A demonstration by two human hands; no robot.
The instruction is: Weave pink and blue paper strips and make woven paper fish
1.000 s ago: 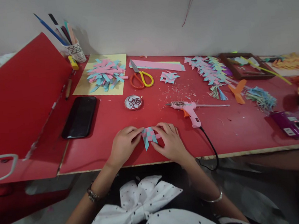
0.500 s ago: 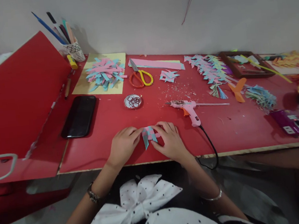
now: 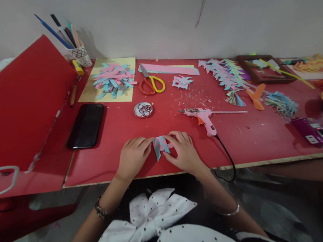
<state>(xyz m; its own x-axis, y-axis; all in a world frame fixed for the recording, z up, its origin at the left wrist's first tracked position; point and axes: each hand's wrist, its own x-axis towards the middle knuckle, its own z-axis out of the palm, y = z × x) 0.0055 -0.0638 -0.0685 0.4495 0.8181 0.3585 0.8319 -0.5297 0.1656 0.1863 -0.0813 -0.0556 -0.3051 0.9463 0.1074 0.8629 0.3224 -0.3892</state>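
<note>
Close to the table's front edge, a small woven piece of pink and blue paper strips (image 3: 160,145) is held between my two hands. The fingertips of my left hand (image 3: 134,155) pinch its upper left side. On the other side, my right hand (image 3: 182,149) grips it with thumb and fingers, hiding part of its right edge. A pointed blue strip end hangs toward me at its lower left. Behind my hands lie a round lid with a dark drawing (image 3: 143,109) and, to the right, a pink glue gun (image 3: 204,118) with a glue stick in its back.
Scissors (image 3: 151,80) lie beside flat paper strips (image 3: 171,69) and a finished-looking woven piece (image 3: 182,82). Cut strips pile (image 3: 114,80) on yellow paper; a phone (image 3: 85,126) is at left. A woven paper fish shape (image 3: 222,74) and tray (image 3: 268,82) sit right. The glue gun's cord (image 3: 227,153) crosses the front edge.
</note>
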